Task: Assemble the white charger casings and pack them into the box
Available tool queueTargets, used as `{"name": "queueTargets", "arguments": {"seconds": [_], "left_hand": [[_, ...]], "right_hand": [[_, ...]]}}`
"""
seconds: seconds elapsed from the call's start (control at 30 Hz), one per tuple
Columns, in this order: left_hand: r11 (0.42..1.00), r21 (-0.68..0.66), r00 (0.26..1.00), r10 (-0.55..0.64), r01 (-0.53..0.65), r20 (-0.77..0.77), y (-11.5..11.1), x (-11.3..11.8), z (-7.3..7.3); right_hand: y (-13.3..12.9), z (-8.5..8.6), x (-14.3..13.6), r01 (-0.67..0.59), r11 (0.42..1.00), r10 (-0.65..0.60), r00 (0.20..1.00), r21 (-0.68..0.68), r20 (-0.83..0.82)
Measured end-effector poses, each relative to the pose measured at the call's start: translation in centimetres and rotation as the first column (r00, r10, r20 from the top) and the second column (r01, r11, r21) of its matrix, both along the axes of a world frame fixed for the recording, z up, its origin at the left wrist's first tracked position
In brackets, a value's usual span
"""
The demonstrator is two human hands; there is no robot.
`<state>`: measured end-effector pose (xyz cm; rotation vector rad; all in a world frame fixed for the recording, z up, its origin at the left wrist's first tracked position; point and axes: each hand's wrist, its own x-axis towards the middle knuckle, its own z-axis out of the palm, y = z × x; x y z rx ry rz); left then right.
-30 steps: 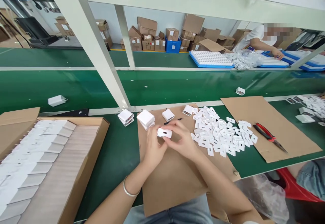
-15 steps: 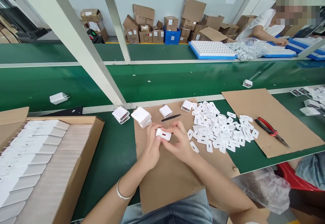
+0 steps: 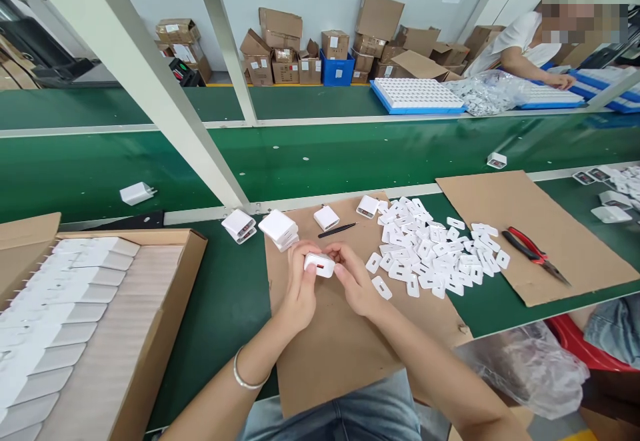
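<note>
Over the left of 2 cardboard sheets (image 3: 340,354) on the green tabletop (image 3: 230,308), the person's left hand (image 3: 299,294) grips a white charger (image 3: 319,265), the right hand (image 3: 354,286) close at its end. Small white plates (image 3: 427,248) lie heaped to the right; pliers (image 3: 541,258) rest on the other sheet (image 3: 565,228).

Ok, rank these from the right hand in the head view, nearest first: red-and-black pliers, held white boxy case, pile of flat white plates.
1. White case: in the left hand, just left of the right hand.
2. Pile of plates: right of that hand.
3. Pliers: farther right, on a brown cardboard sheet.
</note>
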<state>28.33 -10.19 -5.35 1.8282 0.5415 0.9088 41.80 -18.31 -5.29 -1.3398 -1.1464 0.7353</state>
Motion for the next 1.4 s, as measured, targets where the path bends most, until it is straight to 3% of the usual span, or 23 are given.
{"name": "queueTargets", "arguments": {"seconds": [0.27,0.57,0.77,0.87,1.1,1.27,1.4], "left_hand": [[1.0,0.03,1.0,-0.009,0.01,-0.015,-0.6,0.1,0.4],[0.998,0.045,0.999,-0.039,0.041,-0.032,-0.9,0.1,0.3],[0.981,0.083,0.975,-0.163,0.177,-0.152,0.8,-0.3,1.5],[0.968,0.027,0.956,-0.242,0.25,-0.169,1.4,-0.4,1.6],[0.98,-0.035,0.98,-0.198,0.198,-0.011,0.7,0.1,0.8],[0.978,-0.108,0.984,-0.176,0.177,0.022,0.4,0.3,0.9],[0.947,-0.191,0.964,-0.264,0.259,-0.003,1.2,-0.2,1.0]], "right_hand": [[-0.8,-0.6,-0.4,-0.053,0.998,0.052,0.998,-0.037,-0.027],[-0.4,-0.5,-0.3,-0.073,0.996,0.065,0.983,-0.043,-0.17],[-0.6,-0.1,0.8,0.033,0.999,-0.032,0.998,0.014,-0.047],[-0.7,0.0,1.4,0.022,1.0,-0.022,1.0,-0.012,-0.003],[-0.7,0.4,1.8,0.032,0.997,-0.022,0.989,-0.064,0.145],[-0.6,0.7,1.5,0.016,0.997,-0.007,0.994,-0.075,0.112],[-0.8,0.9,1.6,0.005,0.996,0.0,0.999,-0.089,0.053]]}}
